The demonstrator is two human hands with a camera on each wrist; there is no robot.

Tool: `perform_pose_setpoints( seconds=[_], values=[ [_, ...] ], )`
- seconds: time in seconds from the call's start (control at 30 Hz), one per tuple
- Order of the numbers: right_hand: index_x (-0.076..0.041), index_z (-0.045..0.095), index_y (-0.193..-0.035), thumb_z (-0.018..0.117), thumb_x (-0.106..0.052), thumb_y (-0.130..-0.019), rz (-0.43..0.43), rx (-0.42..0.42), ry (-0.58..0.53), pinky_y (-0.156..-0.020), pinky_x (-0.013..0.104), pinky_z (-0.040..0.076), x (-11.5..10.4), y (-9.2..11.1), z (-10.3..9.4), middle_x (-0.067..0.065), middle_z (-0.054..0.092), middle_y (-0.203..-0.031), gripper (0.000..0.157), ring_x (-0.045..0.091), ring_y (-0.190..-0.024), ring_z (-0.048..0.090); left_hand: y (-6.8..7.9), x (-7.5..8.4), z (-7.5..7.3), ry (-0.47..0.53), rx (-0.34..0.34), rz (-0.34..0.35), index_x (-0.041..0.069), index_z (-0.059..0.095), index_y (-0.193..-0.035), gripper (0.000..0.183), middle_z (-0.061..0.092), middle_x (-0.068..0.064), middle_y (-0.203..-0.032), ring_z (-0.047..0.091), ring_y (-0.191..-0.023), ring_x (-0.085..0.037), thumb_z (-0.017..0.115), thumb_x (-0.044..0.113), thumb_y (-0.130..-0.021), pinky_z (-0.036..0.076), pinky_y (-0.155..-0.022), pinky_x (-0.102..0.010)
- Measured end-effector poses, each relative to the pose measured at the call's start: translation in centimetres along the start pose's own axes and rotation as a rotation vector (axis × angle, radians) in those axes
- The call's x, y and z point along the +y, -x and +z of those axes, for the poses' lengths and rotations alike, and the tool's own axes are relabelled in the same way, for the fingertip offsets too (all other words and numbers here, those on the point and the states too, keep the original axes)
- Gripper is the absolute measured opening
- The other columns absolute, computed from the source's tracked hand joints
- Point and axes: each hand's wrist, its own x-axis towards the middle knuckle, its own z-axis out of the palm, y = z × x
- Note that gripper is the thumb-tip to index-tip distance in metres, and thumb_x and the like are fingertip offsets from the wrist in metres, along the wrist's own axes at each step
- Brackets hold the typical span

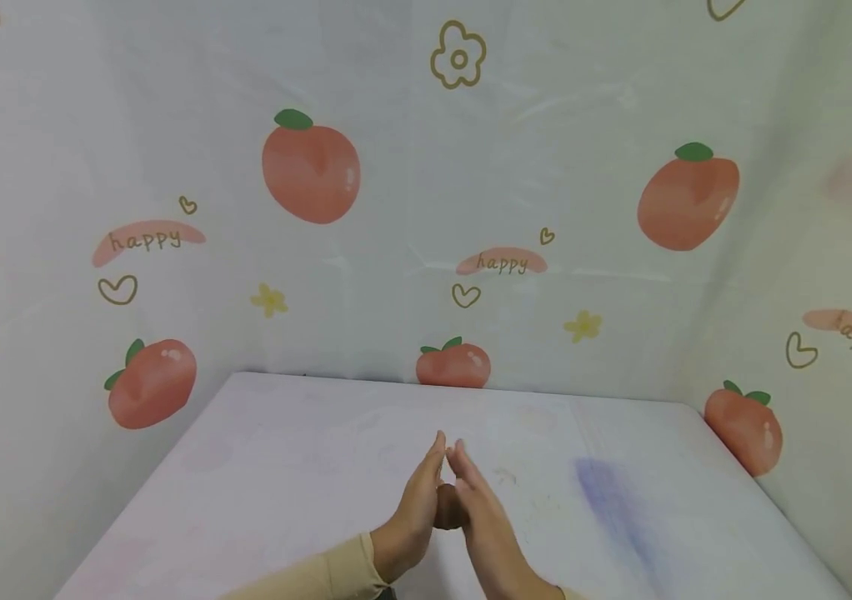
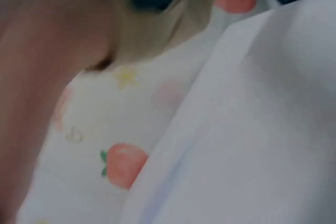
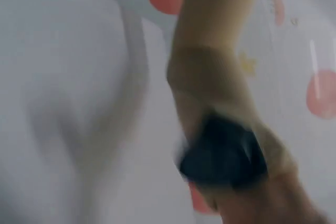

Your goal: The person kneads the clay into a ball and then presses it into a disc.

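Desk [image 1: 283,483] carries nothing under the grip I can make out. Over it: left hand [image 1: 415,515], right hand [image 1: 489,525], fingers straight, uncurled. Brown lump [image 1: 449,508] over desk too, between palms. Probably rolling/pressing step; next needs even palm pressure.

I see the lump [image 1: 448,510] between the left fingers [image 1: 426,478] and right fingers [image 1: 472,477], over the near table [image 1: 298,475], wall cloth [image 1: 388,308] behind.

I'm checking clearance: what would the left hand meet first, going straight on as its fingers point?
The left hand would probably meet the backdrop, around its low middle fruit print, beyond the table; the depth is hard to judge.
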Motion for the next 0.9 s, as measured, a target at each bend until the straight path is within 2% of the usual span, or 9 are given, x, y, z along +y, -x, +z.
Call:
perform_pose_setpoints(
  seconds=[0.13,0.17,0.23,0.4,0.53,0.67,0.8,0.87,0.9],
  values=[
    [-0.007,0.007,-0.156,0.029,-0.030,-0.106,-0.043,0.182,0.011,-0.120,0.027,0.007,-0.5,-1.3,-1.1,0.010,0.010,-0.162,0.059,0.023,-0.149,0.002,1.6,0.0,1.1,-0.054,-0.158,0.089,-0.004,0.015,-0.152,0.068,0.011,-0.014,-0.162,0.005,-0.149,-0.031,0.012,0.045,-0.105,0.002,-0.118,-0.059],
    [-0.007,0.009,-0.156,0.029,-0.032,-0.106,-0.021,0.209,0.027,-0.120,0.028,0.009,-0.4,-1.7,-1.4,0.009,0.010,-0.162,0.059,0.024,-0.150,0.003,2.1,0.2,1.3,-0.053,-0.201,0.133,0.002,-0.002,-0.154,0.064,-0.010,-0.011,-0.162,-0.016,-0.147,-0.033,0.012,0.041,-0.106,-0.008,-0.115,-0.061],
    [-0.006,0.011,-0.155,0.030,-0.035,-0.105,0.049,0.240,0.044,-0.121,0.043,0.003,0.2,-2.2,-1.7,0.010,0.008,-0.162,0.061,0.028,-0.150,0.002,2.6,0.8,1.5,-0.064,-0.240,0.165,0.006,-0.004,-0.155,0.063,-0.013,-0.008,-0.162,-0.019,-0.147,-0.031,0.011,0.042,-0.106,-0.011,-0.114,-0.062],
    [0.001,0.004,-0.153,0.020,-0.037,-0.106,0.183,0.133,0.077,-0.114,0.064,0.005,1.7,-1.3,-1.1,0.022,0.000,-0.160,0.063,0.042,-0.146,-0.003,1.2,1.4,0.6,-0.050,-0.092,0.144,0.010,0.003,-0.156,0.065,-0.008,-0.005,-0.163,-0.015,-0.148,-0.027,0.016,0.047,-0.105,-0.012,-0.114,-0.061],
    [0.000,0.000,-0.154,0.021,-0.033,-0.107,0.121,0.029,0.133,-0.113,0.067,0.009,0.8,-0.3,-0.3,0.022,0.002,-0.160,0.061,0.042,-0.146,0.003,-0.5,0.0,-0.1,-0.017,0.019,0.068,0.006,0.003,-0.155,0.069,-0.006,-0.010,-0.163,-0.014,-0.148,-0.030,0.020,0.049,-0.105,-0.011,-0.114,-0.061],
    [-0.006,0.009,-0.155,0.030,-0.034,-0.106,0.029,0.125,0.204,-0.116,0.061,0.003,-1.0,-1.0,-0.7,0.014,0.011,-0.162,0.060,0.034,-0.148,0.006,0.4,-1.1,0.7,-0.020,-0.067,0.038,0.004,-0.001,-0.155,0.068,-0.010,-0.012,-0.162,-0.017,-0.147,-0.033,0.013,0.049,-0.105,-0.011,-0.113,-0.063],
    [-0.006,0.010,-0.155,0.030,-0.039,-0.105,0.068,0.233,0.243,-0.116,0.060,-0.002,-1.4,-2.7,-1.8,0.014,0.008,-0.162,0.063,0.034,-0.149,-0.001,1.8,-0.5,1.7,-0.036,-0.202,0.155,0.003,-0.008,-0.154,0.062,-0.014,-0.014,-0.161,-0.017,-0.146,-0.033,0.004,0.042,-0.106,-0.009,-0.114,-0.062],
    [-0.003,0.010,-0.155,0.027,-0.044,-0.105,0.127,0.244,0.238,-0.116,0.061,0.000,-0.9,-3.2,-1.9,0.016,0.010,-0.162,0.067,0.034,-0.149,0.001,2.0,0.4,1.6,-0.038,-0.186,0.182,0.007,-0.006,-0.155,0.061,-0.013,-0.012,-0.162,-0.016,-0.146,-0.030,0.005,0.042,-0.106,-0.009,-0.114,-0.062],
    [0.002,0.027,-0.150,0.027,-0.049,-0.104,0.160,0.247,0.236,-0.117,0.059,0.010,-0.5,-3.2,-1.8,0.018,0.027,-0.157,0.069,0.033,-0.147,0.016,1.9,0.8,1.5,-0.037,-0.161,0.188,0.008,-0.003,-0.155,0.061,-0.011,-0.010,-0.162,-0.016,-0.147,-0.029,0.006,0.043,-0.106,-0.010,-0.114,-0.062]
  ],
)
